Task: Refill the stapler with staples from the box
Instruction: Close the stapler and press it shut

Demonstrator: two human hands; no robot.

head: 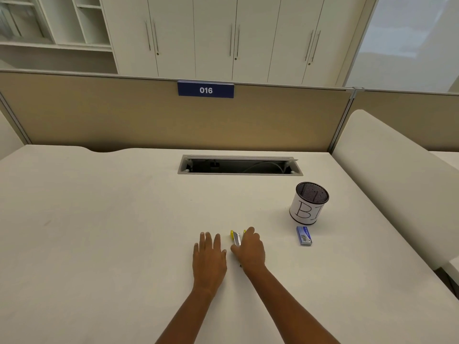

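Observation:
A small yellow and silver stapler (236,238) lies on the white desk (111,219), mostly covered by my right hand (249,249), whose fingers curl over it. My left hand (209,256) rests flat on the desk just left of the stapler, fingers spread, holding nothing. The blue box of staples (304,235) lies closed on the desk to the right, well apart from both hands. Whether the stapler is open is hidden by my right hand.
A black mesh pen cup (309,203) wrapped in white paper with letters stands behind the staple box. An open cable slot (239,166) is cut into the desk further back. A beige partition with a blue "016" sign (205,89) closes the far edge.

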